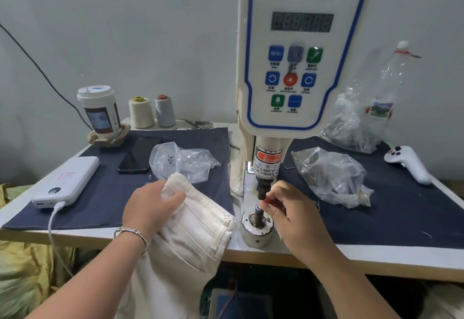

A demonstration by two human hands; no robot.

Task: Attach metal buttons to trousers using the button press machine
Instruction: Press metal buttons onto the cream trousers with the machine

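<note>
A bench (pixel 376 251) under dark cloth carries one button press machine (pixel 298 49), two thread cones (pixel 141 112), three plastic bags (pixel 331 175). Left hand (pixel 150 205) clutches the cream trousers (pixel 198 220) at the bench edge; right hand (pixel 291 208) pinches something small, unidentifiable, at the lower die (pixel 257 212)

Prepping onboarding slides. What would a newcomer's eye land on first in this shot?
First, the tall servo button machine at centre, its blue-edged panel filling the upper frame. Next, the right hand at its base, fingertips pinching something small between the upper punch and the lower die. Left of it, the left hand grips the bunched cream trousers at the table's front edge.
</note>
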